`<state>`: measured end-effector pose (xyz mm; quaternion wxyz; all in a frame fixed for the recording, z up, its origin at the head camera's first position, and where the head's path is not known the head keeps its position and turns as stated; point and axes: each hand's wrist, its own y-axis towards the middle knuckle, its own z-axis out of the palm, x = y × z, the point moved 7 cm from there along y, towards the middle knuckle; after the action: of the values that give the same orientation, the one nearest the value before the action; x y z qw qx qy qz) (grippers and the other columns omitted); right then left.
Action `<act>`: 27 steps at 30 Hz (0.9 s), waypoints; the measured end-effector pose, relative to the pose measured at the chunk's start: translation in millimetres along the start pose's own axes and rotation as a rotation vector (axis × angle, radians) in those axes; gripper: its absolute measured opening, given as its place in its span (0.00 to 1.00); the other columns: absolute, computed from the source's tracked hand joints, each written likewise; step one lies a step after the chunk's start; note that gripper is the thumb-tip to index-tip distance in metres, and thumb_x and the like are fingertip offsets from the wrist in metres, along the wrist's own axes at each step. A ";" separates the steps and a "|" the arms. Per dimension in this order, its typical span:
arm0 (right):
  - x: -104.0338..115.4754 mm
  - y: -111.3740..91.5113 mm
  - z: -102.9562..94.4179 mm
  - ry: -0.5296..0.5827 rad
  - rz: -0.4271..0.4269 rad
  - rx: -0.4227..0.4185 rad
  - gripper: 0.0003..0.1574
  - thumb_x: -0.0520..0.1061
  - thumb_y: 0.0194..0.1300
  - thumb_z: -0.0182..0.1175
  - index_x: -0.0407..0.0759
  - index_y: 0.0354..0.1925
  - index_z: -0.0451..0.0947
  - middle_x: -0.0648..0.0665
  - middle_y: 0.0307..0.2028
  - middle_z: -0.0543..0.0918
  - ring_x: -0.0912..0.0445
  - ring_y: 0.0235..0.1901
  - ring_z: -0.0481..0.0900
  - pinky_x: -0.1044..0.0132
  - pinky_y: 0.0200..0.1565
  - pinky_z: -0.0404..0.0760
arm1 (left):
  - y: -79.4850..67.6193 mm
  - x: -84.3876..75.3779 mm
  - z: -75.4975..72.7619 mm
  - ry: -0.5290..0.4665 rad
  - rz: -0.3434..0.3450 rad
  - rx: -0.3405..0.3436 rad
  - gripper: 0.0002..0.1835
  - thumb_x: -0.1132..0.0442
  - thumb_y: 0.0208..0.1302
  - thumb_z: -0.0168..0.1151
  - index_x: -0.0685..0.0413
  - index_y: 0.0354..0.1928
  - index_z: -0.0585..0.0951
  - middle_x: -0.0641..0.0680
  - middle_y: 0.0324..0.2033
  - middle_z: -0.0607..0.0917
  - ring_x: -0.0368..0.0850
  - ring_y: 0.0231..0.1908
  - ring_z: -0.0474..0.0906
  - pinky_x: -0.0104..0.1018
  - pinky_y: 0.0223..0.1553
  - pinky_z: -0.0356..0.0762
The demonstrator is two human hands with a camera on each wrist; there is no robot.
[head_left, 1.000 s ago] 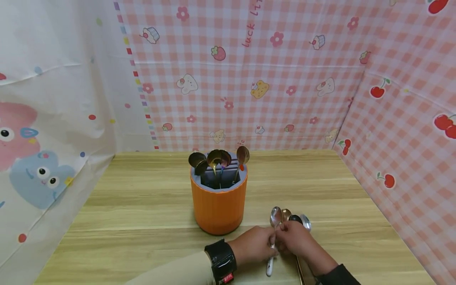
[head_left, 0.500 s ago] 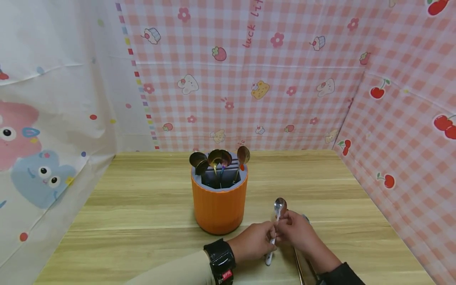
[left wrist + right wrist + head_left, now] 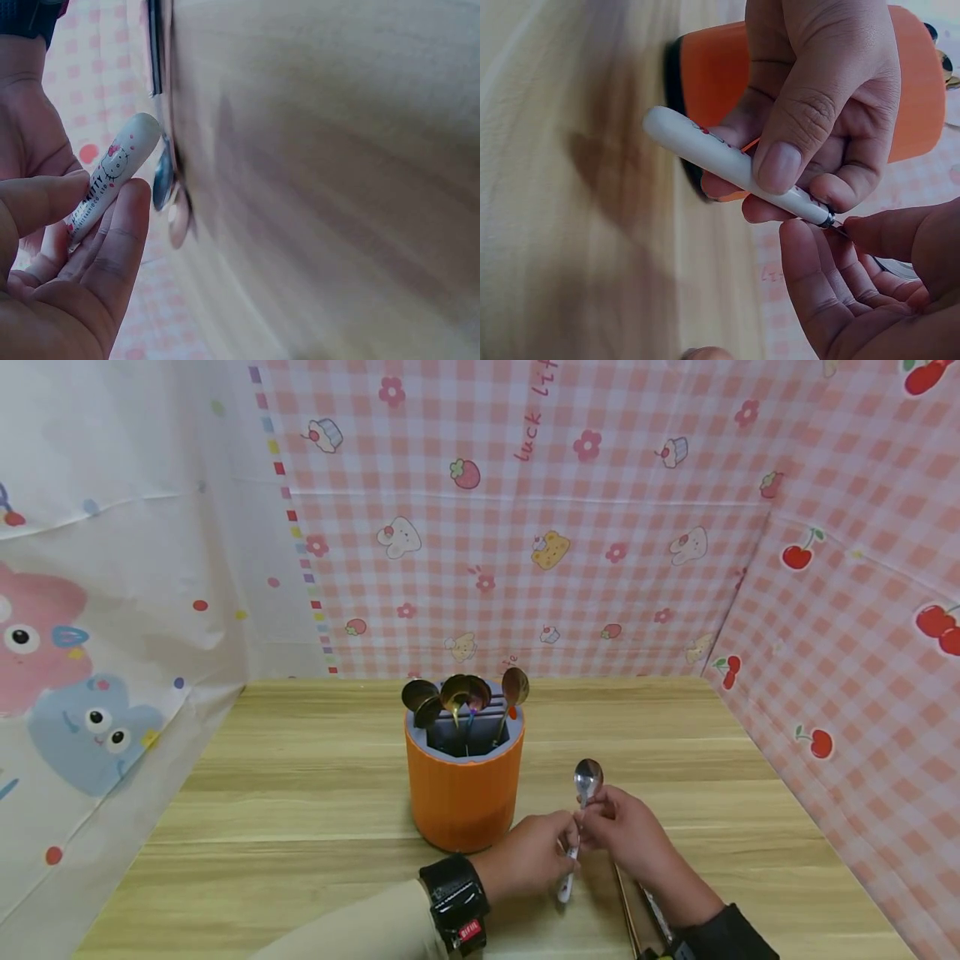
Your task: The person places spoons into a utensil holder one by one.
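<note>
A teaspoon with a shiny metal bowl point(image 3: 588, 777) and a white handle printed with a cartoon cat point(image 3: 116, 163) is held between both hands above the table. My left hand point(image 3: 528, 852) pinches the handle between thumb and fingers, its white end sticking out below. Higher up, at the thin metal neck, my right hand point(image 3: 626, 835) pinches with thumb and fingertips, as the right wrist view also shows for the right hand point(image 3: 885, 277). Under the right forearm lie other spoons, one with a gold handle point(image 3: 625, 906); their bowls are hidden in the head view.
An orange utensil holder point(image 3: 465, 802) with a grey insert stands left of the hands, with several dark and gold-toned spoons point(image 3: 456, 693) upright in it. Two spoon bowls point(image 3: 163, 180) show on the wooden table point(image 3: 300, 793). Patterned cloth walls point(image 3: 480, 510) enclose the back and sides.
Both hands have raised the teaspoon and moved it slightly away from the body, off the spoons lying beside it. The grips on handle and neck stay much the same.
</note>
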<state>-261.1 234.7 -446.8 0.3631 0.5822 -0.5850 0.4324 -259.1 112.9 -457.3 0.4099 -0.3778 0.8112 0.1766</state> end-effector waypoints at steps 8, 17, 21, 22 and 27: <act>26.2 2.2 -5.9 -0.035 -0.055 -0.001 0.12 0.39 0.68 0.60 0.33 0.46 0.74 0.38 0.38 0.83 0.49 0.33 0.85 0.55 0.37 0.85 | 0.6 -15.0 -19.2 0.013 0.004 -0.014 0.11 0.69 0.61 0.68 0.49 0.36 0.74 0.43 0.29 0.80 0.35 0.30 0.74 0.27 0.29 0.75; 61.0 4.8 -13.2 -0.095 -0.114 -0.004 0.12 0.41 0.70 0.58 0.34 0.47 0.73 0.38 0.39 0.83 0.50 0.34 0.85 0.55 0.37 0.84 | -3.1 -35.7 -47.3 0.045 0.045 -0.032 0.10 0.66 0.63 0.67 0.48 0.39 0.74 0.44 0.32 0.81 0.35 0.32 0.76 0.27 0.30 0.76; 75.7 5.5 -14.6 -0.102 -0.126 -0.010 0.11 0.42 0.70 0.58 0.36 0.47 0.74 0.38 0.39 0.83 0.51 0.35 0.85 0.56 0.38 0.83 | -6.0 -44.8 -59.0 0.073 0.076 -0.053 0.08 0.64 0.65 0.66 0.48 0.39 0.74 0.44 0.33 0.81 0.34 0.32 0.77 0.27 0.31 0.76; 79.3 5.5 -14.8 -0.106 -0.131 -0.011 0.11 0.42 0.71 0.59 0.36 0.47 0.74 0.39 0.39 0.83 0.51 0.35 0.85 0.56 0.38 0.83 | -7.0 -46.9 -61.7 0.080 0.083 -0.058 0.08 0.64 0.65 0.65 0.49 0.40 0.74 0.45 0.33 0.81 0.35 0.32 0.77 0.27 0.31 0.76; 97.7 5.0 -14.7 -0.132 -0.173 -0.015 0.11 0.43 0.70 0.59 0.37 0.47 0.74 0.39 0.38 0.83 0.51 0.37 0.84 0.54 0.41 0.84 | -12.0 -57.3 -75.1 0.104 0.122 -0.087 0.08 0.64 0.65 0.65 0.52 0.41 0.75 0.46 0.34 0.82 0.34 0.33 0.78 0.27 0.33 0.77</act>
<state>-272.9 212.2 -351.2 0.3641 0.6550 -0.5583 0.3559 -268.3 87.1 -366.1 0.3387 -0.3538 0.8446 0.2165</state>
